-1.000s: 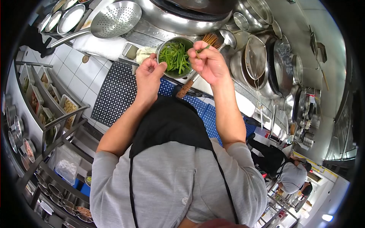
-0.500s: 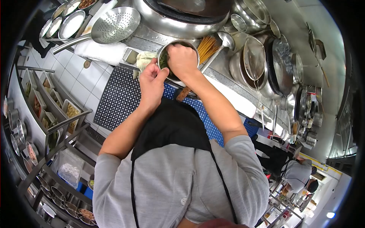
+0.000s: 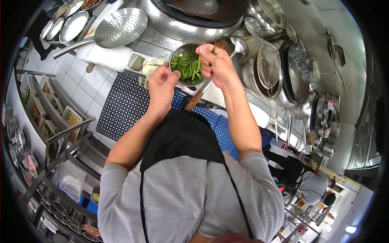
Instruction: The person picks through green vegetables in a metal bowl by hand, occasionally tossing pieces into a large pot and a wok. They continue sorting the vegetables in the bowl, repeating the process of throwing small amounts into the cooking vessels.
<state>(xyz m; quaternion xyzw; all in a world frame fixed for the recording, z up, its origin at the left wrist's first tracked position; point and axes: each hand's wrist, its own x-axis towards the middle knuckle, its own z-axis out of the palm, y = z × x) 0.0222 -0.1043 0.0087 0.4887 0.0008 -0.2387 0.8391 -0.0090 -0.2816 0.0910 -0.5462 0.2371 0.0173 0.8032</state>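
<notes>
A round metal bowl (image 3: 176,52) holds cut green vegetable pieces (image 3: 187,67). My left hand (image 3: 162,81) grips the bowl's rim at its left side, thumb and fingers pinched together. Over the bowl's right edge is my right hand (image 3: 216,65), its fingers closed on a few green pieces that stick out at the fingertips. A ladle (image 3: 239,46) with a wooden handle end lies behind and below my right hand, beside a bamboo brush (image 3: 222,44). Left of the bowl sits a pale cloth (image 3: 152,66).
A perforated strainer (image 3: 121,27) lies at the upper left, near a large wok station (image 3: 190,27). Stacked pots and a wire sieve (image 3: 269,65) stand at right. Ingredient trays (image 3: 73,119) line the left. Other people (image 3: 314,187) work at the lower right.
My right hand has lifted out of the bowl and moved right, with green pieces in its fingers. The bowl's contents now show. My left hand stays at the rim.
</notes>
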